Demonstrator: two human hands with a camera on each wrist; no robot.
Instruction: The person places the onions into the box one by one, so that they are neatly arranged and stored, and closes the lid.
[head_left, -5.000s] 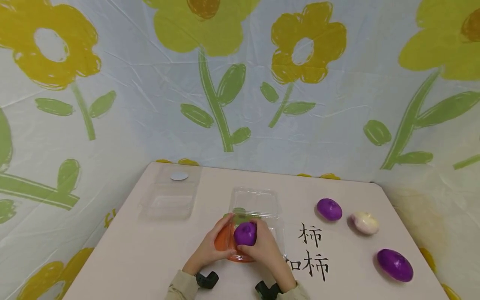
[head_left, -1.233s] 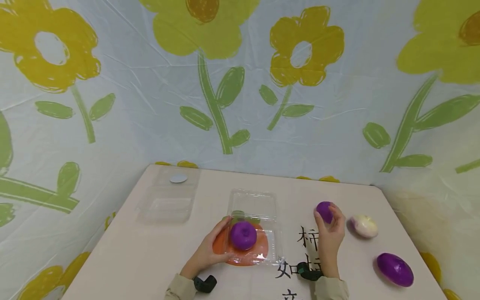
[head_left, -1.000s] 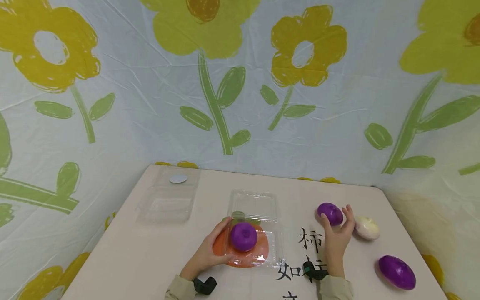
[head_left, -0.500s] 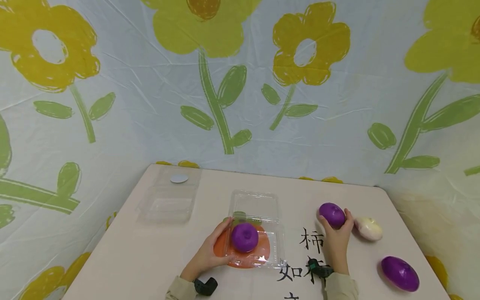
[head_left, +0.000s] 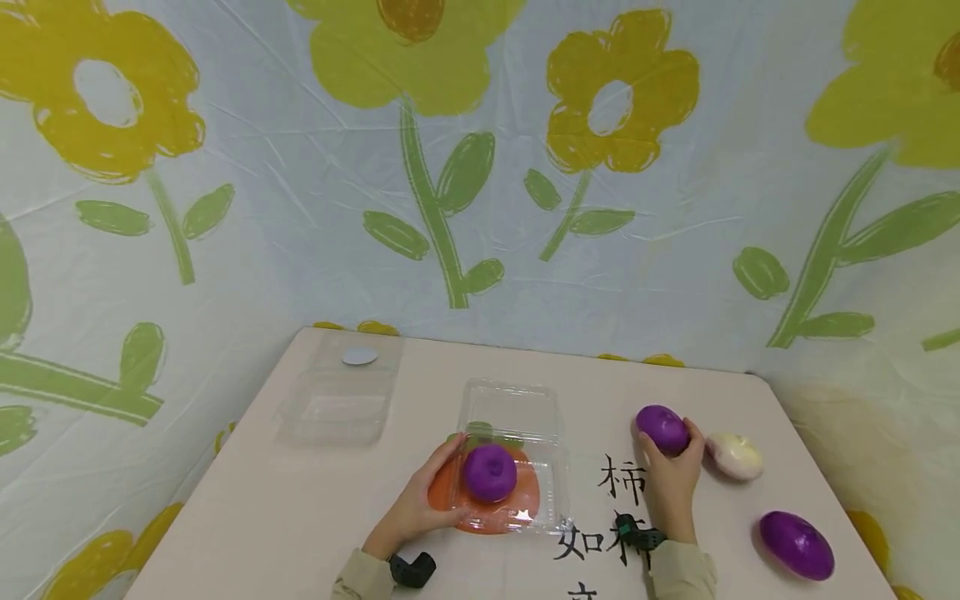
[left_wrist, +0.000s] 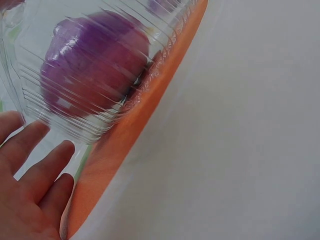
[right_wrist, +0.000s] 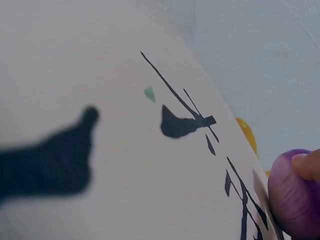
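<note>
My left hand (head_left: 420, 502) holds the left side of an open clear plastic box (head_left: 553, 483), thumb at the front corner and fingers at the back. In that box sits one purple onion (head_left: 490, 472), seen through the ribbed wall in the left wrist view, where my fingertips (left_wrist: 65, 150) meet the plastic. Farther right, my right hand (head_left: 675, 475) grips a second purple onion (head_left: 662, 427), thumb on its near left and fingers on its right. The right wrist view shows that onion (right_wrist: 295, 200) at its right edge with one digit on it.
A white-and-purple onion (head_left: 735, 457) lies just right of my right hand, another purple onion (head_left: 797, 546) nearer the front. A second open clear box (head_left: 337, 408) stands at back left. Under the middle box is an orange print (head_left: 442, 490). A flowered cloth (head_left: 510, 325) hangs behind the table.
The right hand has let go of the first onion in the box, moved right and closed its fingers around another. The left hand stays at the box.
</note>
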